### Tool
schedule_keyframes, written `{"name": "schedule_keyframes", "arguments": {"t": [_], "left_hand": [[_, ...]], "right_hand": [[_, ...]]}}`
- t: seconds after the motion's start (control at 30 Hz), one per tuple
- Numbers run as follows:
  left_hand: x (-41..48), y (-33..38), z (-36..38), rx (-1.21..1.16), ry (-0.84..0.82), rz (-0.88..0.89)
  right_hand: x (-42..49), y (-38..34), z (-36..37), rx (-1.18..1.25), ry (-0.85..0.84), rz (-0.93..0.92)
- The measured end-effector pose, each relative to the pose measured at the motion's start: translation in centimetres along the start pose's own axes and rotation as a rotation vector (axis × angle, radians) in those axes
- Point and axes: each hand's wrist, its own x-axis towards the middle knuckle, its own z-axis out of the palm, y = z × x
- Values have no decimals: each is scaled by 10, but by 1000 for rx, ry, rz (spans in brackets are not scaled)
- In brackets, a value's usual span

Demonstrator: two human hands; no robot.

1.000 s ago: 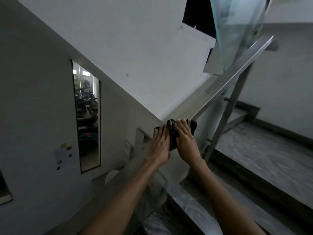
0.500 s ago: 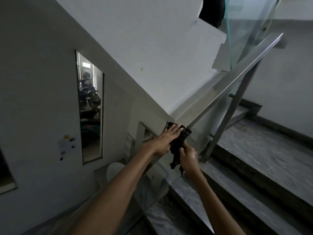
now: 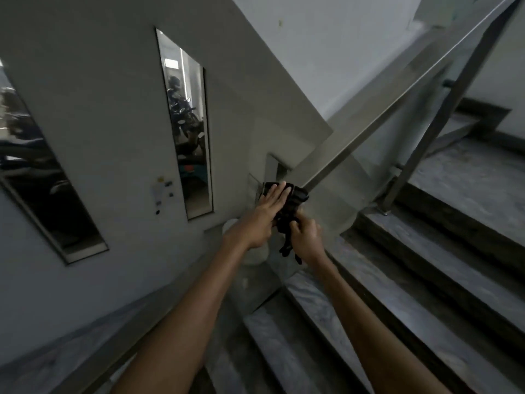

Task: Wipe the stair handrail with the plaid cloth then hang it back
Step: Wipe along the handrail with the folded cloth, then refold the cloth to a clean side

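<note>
A flat steel handrail [image 3: 377,109] slopes from the upper right down to the middle of the view. A dark cloth [image 3: 295,199] is draped over the rail's lower stretch; its plaid pattern does not show in this dim light. My left hand [image 3: 264,214] lies flat on top of the cloth with fingers straight, pressing it onto the rail. My right hand [image 3: 305,238] is just below the rail, closed around the cloth's hanging end [image 3: 285,245].
Grey marble stair steps [image 3: 426,265] climb to the right behind a glass panel and a slanted steel post [image 3: 431,129]. A white wall with two narrow windows [image 3: 187,129] stands to the left. A lower rail [image 3: 142,322] runs toward the bottom left.
Both hands and the cloth have slid down the handrail. My right hand came off the top of the rail and took hold of the cloth's hanging end below it.
</note>
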Motion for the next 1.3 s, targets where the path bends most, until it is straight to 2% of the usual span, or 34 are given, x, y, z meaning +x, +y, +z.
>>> {"name": "schedule_keyframes", "arguments": {"t": [0.17, 0.33, 0.5, 0.67, 0.77, 0.9, 1.1, 1.3], "left_hand": [[-75, -6, 11, 38, 26, -181], [-165, 3, 16, -46, -38, -445], [-212, 19, 10, -250, -106, -657], [-235, 52, 28, -274, -60, -710], [-222, 81, 42, -379, -86, -656], [-175, 128, 61, -465, -120, -546], [-86, 237, 93, -451, -183, -232], [-11, 374, 124, -462, -364, 136]], "right_hand": [[-40, -1, 46, 17, -132, 35], [-93, -15, 78, -13, -434, 41], [-119, -29, 84, -61, -664, 41], [-140, -28, 55, -143, -745, -6], [-147, -14, 12, -178, -709, -14], [-154, 9, -61, -195, -575, 15], [-173, 38, -202, -228, -239, 112], [-223, 65, -351, -229, 82, 222]]}}
